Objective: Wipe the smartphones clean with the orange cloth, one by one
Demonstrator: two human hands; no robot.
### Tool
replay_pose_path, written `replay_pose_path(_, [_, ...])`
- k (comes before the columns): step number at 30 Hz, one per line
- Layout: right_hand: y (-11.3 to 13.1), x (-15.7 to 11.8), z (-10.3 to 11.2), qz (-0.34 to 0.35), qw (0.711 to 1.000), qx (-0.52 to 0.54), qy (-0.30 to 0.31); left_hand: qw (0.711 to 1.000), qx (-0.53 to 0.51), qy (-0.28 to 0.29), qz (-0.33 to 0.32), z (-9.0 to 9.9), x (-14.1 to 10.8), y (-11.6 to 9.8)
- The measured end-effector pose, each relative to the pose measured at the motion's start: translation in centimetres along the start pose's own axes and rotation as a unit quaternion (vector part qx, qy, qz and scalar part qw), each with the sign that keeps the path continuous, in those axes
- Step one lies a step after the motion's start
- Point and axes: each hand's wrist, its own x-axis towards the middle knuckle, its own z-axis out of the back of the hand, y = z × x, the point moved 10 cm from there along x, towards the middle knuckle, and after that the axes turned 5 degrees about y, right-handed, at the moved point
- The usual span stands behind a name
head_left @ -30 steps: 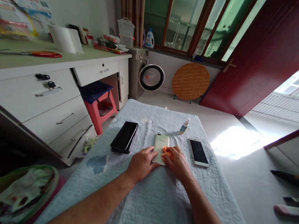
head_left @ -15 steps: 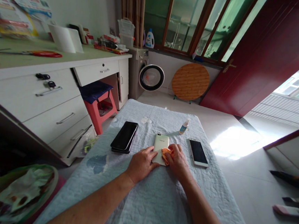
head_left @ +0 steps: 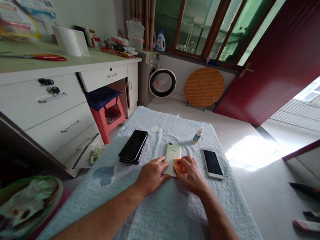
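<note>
Holding one phone, one cloth

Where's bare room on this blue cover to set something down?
The blue cover is bare between left forearm and right forearm, behind the pale phone left of the spray bottle, and in front of the stacked dark phones. It's crowded mid-cover: left hand on the pale phone, right hand holding the orange cloth, white phone to their right.
</note>
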Motion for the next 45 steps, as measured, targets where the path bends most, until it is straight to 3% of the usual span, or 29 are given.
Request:
replay_pose_path(5, [-0.3, 0.0, -0.3, 0.007, 1.000, 0.000, 0.000, 1.000, 0.006, -0.004, -0.002, 0.0, 0.0, 0.0])
replay_pose_path(12, [-0.9, 0.1, -0.4, -0.044, 0.999, -0.025, 0.004, 1.000, 0.006, -0.011, -0.006, 0.2, 0.0, -0.2])
replay_pose_path(19, [-1.7, 0.2, -0.6, -0.066, 0.997, 0.037, -0.010, 1.000, -0.001, -0.012, -0.009, 0.2, 0.0, -0.1])
replay_pose_path(23, [-1.8, 0.1, 0.0, -0.087, 0.993, 0.064, -0.045, 0.996, -0.036, -0.073, -0.023, 1.2, -0.3, -0.1])
replay_pose_path(27, [-1.3, 0.1, -0.6, -0.110, 0.986, 0.124, -0.012, 0.980, -0.094, -0.145, -0.096, 2.9, -0.9, -1.1])
replay_pose_path(32, [-0.3, 0.0, -1.6, -0.111, 0.958, 0.258, 0.060, 0.974, -0.113, -0.132, -0.145, 2.9, -1.1, -2.2])
replay_pose_path(36, [0.1, -0.1, -1.6, -0.071, 0.920, 0.381, 0.063, 0.981, -0.103, -0.122, -0.109, 2.8, -0.8, -1.7])
replay_pose_path(41, [-0.5, -0.2, -2.7, -0.079, 0.861, 0.498, 0.068, 0.982, -0.136, -0.113, -0.072, 2.8, -0.6, -0.8])
replay_pose_path(45, [-0.9, -0.1, -3.2, -0.092, 0.850, 0.515, 0.061, 0.977, -0.183, -0.093, -0.061, 2.4, -0.5, -0.3])
